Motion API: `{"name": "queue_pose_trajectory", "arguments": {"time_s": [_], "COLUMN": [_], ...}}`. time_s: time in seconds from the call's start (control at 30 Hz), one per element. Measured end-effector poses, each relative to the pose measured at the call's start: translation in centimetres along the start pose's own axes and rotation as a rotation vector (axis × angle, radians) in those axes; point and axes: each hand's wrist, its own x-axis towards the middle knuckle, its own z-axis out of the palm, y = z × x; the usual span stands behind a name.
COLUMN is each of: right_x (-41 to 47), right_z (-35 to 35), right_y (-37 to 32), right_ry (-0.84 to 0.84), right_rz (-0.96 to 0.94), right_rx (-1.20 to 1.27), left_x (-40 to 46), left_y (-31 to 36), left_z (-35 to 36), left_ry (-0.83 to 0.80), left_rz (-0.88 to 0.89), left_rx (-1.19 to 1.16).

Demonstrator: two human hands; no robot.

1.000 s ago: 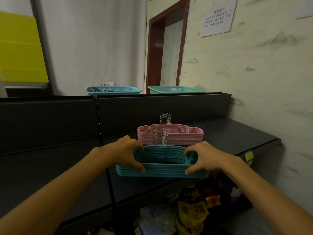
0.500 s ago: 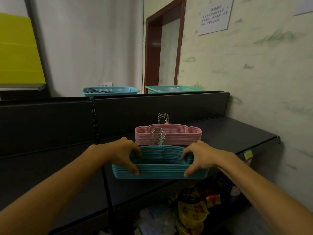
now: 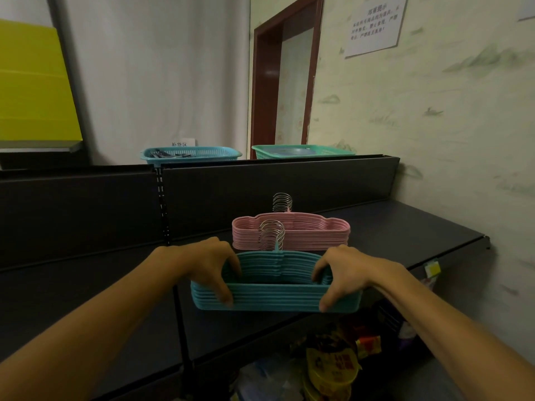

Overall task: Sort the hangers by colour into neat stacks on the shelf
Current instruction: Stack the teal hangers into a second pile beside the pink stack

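Note:
A stack of teal hangers (image 3: 276, 293) with metal hooks lies on the dark shelf (image 3: 405, 227), near its front edge. My left hand (image 3: 210, 266) grips the stack's left end, fingers curled over the top and thumb on the front. My right hand (image 3: 346, 274) grips the right end the same way. Just behind stands a neat stack of pink hangers (image 3: 291, 233), hooks pointing up, apart from both hands.
The shelf's dark back panel (image 3: 275, 186) rises behind the stacks. A blue basket (image 3: 191, 154) and a green basket (image 3: 302, 151) sit on top of it. Packaged goods (image 3: 330, 366) fill the lower shelf. A wall (image 3: 448, 140) closes the right side.
Both hands stay gripped on the teal stack, which has hardly moved on the shelf. My view has shifted slightly.

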Motion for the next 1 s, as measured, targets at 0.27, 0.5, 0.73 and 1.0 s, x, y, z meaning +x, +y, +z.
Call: {"name": "queue_pose_trajectory", "arguments": {"time_s": [0.27, 0.5, 0.73, 1.0], "right_x": [-0.4, -0.5, -1.4, -3.7], "right_z": [0.6, 1.0, 0.9, 1.2], "right_y": [-0.1, -0.2, -1.1, -0.2], "right_ry": [0.003, 0.022, 0.007, 0.284], "right_rz": [0.024, 0.047, 0.07, -0.019], "right_rx": [-0.025, -0.015, 0.012, 0.056], "left_x": [-0.2, -0.2, -0.6, -1.6], "left_y": [0.6, 0.4, 0.4, -0.5], "left_z": [0.2, 0.2, 0.4, 0.1], "left_ry": [-0.05, -0.055, -0.06, 0.064], "left_rz": [-0.003, -0.001, 0.007, 0.074], "left_rx": [0.065, 0.047, 0.004, -0.145]}}
